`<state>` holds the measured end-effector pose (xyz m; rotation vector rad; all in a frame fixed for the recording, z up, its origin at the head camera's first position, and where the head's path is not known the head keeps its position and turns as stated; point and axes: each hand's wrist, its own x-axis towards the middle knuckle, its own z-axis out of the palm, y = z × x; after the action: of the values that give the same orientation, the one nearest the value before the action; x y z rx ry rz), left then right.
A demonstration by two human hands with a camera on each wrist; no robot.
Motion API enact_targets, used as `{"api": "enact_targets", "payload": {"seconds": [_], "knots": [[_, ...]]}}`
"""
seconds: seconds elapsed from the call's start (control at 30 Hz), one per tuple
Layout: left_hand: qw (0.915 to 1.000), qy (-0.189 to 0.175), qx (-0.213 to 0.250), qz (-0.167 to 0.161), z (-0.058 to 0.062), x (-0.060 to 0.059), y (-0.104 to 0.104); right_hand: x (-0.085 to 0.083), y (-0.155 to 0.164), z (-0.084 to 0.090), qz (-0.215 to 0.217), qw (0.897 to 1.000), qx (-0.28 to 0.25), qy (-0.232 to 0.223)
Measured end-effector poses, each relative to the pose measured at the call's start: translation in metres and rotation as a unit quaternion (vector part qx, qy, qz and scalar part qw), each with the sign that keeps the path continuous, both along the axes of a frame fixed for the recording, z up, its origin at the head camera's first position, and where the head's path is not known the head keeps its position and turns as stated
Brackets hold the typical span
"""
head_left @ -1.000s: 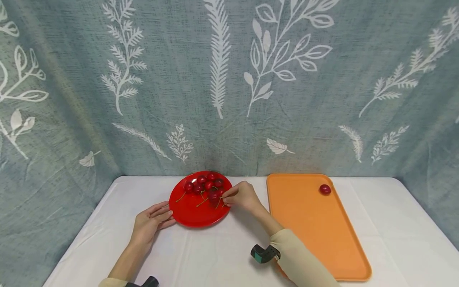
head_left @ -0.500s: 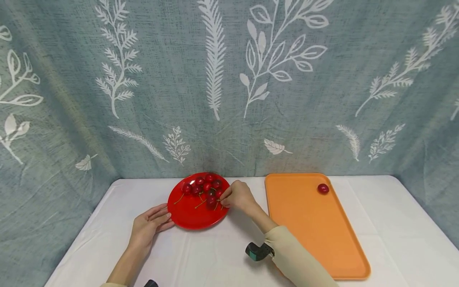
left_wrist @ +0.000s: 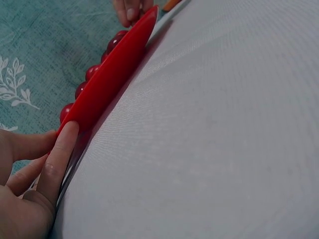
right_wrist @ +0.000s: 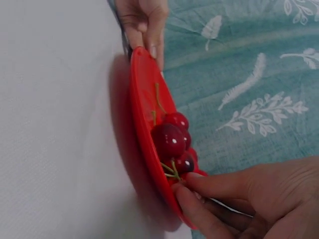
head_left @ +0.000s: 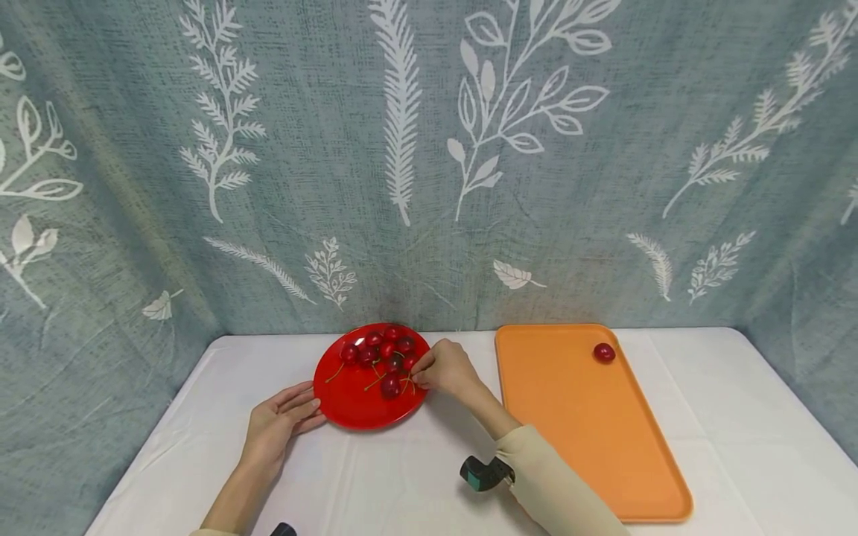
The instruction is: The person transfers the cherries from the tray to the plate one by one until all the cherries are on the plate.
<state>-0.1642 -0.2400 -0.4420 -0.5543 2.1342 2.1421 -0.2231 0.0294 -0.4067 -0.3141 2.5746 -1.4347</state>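
Observation:
A red plate (head_left: 348,406) sits on the white table with several red cherries (head_left: 378,350) clustered at its far side. My left hand (head_left: 304,409) lies flat beside it, straight fingers (left_wrist: 62,149) touching the plate's near-left rim (left_wrist: 112,74). My right hand (head_left: 417,370) is at the plate's right edge, thumb and forefinger (right_wrist: 199,181) pinching a thin cherry stem (right_wrist: 169,169). One cherry (head_left: 391,385) lies a little apart from the cluster, close to those fingers. An orange tray (head_left: 583,432) to the right holds a single cherry (head_left: 604,352).
A blue-grey curtain with white leaf prints (head_left: 429,164) closes off the back and both sides of the table. White tablecloth (head_left: 389,484) stretches in front of the plate. A dark wrist camera (head_left: 482,473) sits on my right sleeve.
One cherry has slid toward the plate's near side, away from the cluster. My right hand stays at the plate's right edge; the left hand has hardly moved.

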Motion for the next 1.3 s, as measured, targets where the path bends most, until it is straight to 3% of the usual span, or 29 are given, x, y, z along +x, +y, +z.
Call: {"api": "enact_targets", "payload": {"seconds": [0.27, 0.63, 0.87, 1.17, 1.3], "knots": [[1.0, -0.001, -0.001, 0.003, -0.002, -0.002, 0.0, -0.001, 0.016, 0.007, 0.004, 1.0, -0.017, -0.011], [1.0, -0.004, 0.0, 0.004, -0.002, -0.001, 0.0, -0.007, 0.057, 0.013, -0.009, 0.994, -0.11, 0.01], [1.0, 0.0, 0.001, -0.004, -0.001, -0.001, -0.001, -0.009, 0.085, 0.022, -0.036, 0.995, -0.088, 0.023], [1.0, 0.0, -0.002, -0.005, 0.001, 0.0, -0.002, -0.012, 0.134, 0.031, -0.021, 0.991, -0.098, 0.087], [1.0, -0.002, -0.003, -0.005, 0.0, -0.001, 0.001, -0.01, 0.155, 0.032, -0.024, 0.992, -0.057, 0.111]]}}
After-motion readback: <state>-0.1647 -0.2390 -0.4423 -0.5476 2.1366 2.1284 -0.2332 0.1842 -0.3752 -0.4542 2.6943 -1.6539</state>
